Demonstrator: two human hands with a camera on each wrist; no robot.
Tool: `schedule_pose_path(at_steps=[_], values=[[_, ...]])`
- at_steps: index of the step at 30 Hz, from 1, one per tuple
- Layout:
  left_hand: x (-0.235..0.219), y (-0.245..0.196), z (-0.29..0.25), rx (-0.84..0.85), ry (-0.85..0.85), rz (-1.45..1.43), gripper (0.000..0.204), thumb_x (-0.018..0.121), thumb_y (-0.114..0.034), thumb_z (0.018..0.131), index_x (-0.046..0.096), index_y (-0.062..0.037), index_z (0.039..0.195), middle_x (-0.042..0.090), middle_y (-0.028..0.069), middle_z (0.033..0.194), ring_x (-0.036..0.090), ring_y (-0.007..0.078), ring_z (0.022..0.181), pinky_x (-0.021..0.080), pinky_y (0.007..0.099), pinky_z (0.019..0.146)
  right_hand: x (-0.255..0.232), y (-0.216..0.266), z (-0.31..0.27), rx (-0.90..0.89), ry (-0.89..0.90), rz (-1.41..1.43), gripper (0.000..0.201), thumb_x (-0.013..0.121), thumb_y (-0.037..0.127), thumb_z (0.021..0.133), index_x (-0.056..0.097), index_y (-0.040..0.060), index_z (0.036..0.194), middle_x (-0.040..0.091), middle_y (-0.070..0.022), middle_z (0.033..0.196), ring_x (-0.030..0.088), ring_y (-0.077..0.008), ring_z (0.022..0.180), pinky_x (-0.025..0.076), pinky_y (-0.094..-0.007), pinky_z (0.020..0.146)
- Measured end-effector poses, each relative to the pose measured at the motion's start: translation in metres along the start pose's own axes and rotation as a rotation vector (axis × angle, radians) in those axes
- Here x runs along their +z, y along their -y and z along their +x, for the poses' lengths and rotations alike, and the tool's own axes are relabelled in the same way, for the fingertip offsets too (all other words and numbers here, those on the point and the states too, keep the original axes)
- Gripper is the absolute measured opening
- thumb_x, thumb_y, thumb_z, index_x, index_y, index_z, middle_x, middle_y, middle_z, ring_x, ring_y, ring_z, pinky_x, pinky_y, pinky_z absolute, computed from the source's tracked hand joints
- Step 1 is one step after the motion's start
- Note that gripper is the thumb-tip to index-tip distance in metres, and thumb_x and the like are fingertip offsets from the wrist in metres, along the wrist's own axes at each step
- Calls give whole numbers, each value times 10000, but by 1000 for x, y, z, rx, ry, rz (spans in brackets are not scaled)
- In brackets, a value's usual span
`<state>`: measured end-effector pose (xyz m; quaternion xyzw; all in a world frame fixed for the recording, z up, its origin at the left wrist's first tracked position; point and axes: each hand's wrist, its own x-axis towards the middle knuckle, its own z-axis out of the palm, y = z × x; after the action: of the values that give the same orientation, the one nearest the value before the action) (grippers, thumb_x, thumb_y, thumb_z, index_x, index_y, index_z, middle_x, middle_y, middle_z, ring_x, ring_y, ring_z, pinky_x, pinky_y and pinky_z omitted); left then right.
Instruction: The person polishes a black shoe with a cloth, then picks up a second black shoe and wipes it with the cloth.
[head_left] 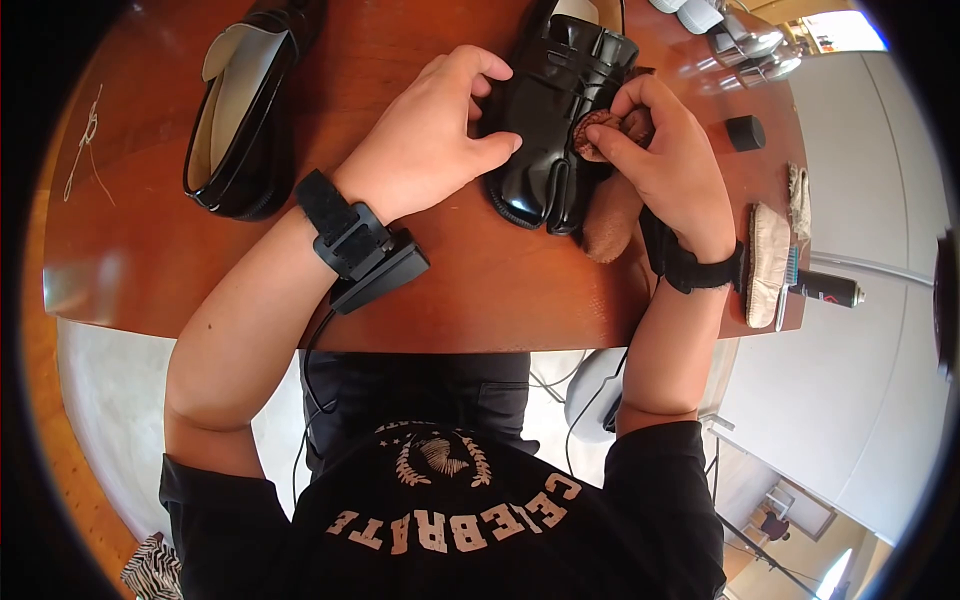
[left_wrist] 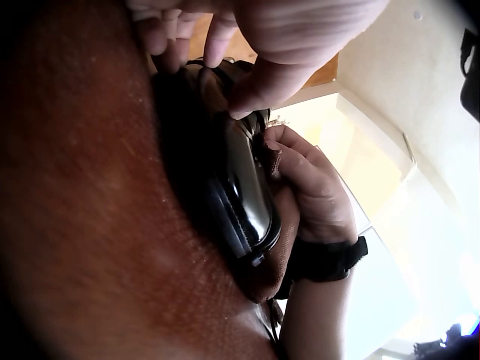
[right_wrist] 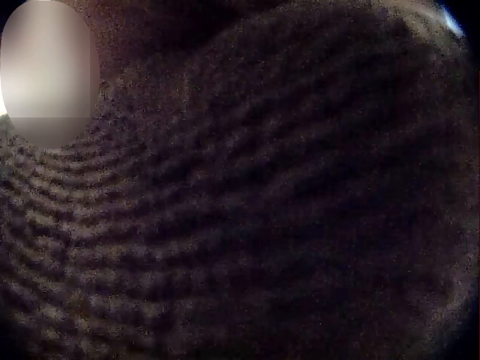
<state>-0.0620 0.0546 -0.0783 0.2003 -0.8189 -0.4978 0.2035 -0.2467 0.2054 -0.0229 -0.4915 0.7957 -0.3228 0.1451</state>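
Observation:
A glossy black split-toe loafer (head_left: pixel 550 110) lies on the table with its toe towards the person. Along its left side is the left hand (head_left: pixel 430 130), fingers loosely bent and apart, thumb tip right at the shoe's edge. In the left wrist view that thumb overlaps the shoe's upper (left_wrist: pixel 251 184). The right hand (head_left: pixel 675 165) pinches a bunched brown cloth (head_left: pixel 597 135) between thumb and fingers, against the shoe's right side. A long end of the cloth hangs below the hand. Dark, ribbed fabric (right_wrist: pixel 262 187) fills most of the right wrist view.
The other black loafer (head_left: pixel 245 120) lies to the left, near a loose string (head_left: pixel 88 145). At right are a small black cylinder (head_left: pixel 744 133), a beige cloth-covered block (head_left: pixel 767 262), a brush (head_left: pixel 787 285) and a spray can (head_left: pixel 828 288). Metal tins (head_left: pixel 755 50) stand at the back right.

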Motion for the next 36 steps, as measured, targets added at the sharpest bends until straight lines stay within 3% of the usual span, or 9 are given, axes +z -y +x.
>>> schedule_pose_path(at_steps=[13,16,19,22,25,28,31,36], values=[[1,1,0,-2,-2,5,539,769,-156,860,523,-68,1331,569,112,1182,566,188,997,506,324,819,3,-7,1,27,19,73,257,792,178,804,608,16,880,579,-63,720,575,-188,689,473,-337,648],[-1,-2,1,10,5,18,550,785,-161,842,519,-4,1297,591,194,1209,640,286,1027,547,388,893,4,-6,1,34,5,43,256,790,178,796,608,14,869,579,-63,718,573,-185,681,468,-334,639],[-2,-5,0,-2,9,14,551,785,-163,842,519,-5,1297,592,196,1211,643,288,1027,549,387,890,6,-1,1,50,-23,-6,252,785,178,789,607,13,856,579,-63,707,574,-186,676,464,-336,630],[0,1,0,1,-1,2,528,766,-143,865,523,-68,1328,567,105,1181,562,180,991,500,310,813,7,1,1,62,-13,-9,246,781,180,788,607,15,847,578,-65,691,576,-194,672,463,-344,625],[0,1,-1,9,-3,3,526,766,-142,867,525,-68,1329,570,105,1182,565,180,997,499,309,816,8,-5,2,33,-11,9,233,771,174,795,607,17,848,578,-67,682,577,-202,665,463,-349,626],[-1,0,-1,-5,3,0,526,767,-142,868,527,-70,1330,573,107,1189,568,181,1006,495,309,831,5,-4,2,34,48,-77,154,678,15,907,525,6,916,666,-48,770,656,-74,736,507,-237,668],[0,-1,-1,-2,1,10,527,767,-140,868,528,-71,1332,574,108,1196,572,183,1012,492,312,847,5,-6,2,47,9,-3,209,742,145,813,598,13,886,593,-77,696,586,-200,675,470,-345,639],[0,-1,-1,-8,10,28,529,769,-138,867,529,-73,1334,576,107,1198,572,185,1013,490,315,858,3,-12,2,44,32,132,208,737,138,816,592,9,890,605,-77,712,589,-181,687,469,-335,646]])
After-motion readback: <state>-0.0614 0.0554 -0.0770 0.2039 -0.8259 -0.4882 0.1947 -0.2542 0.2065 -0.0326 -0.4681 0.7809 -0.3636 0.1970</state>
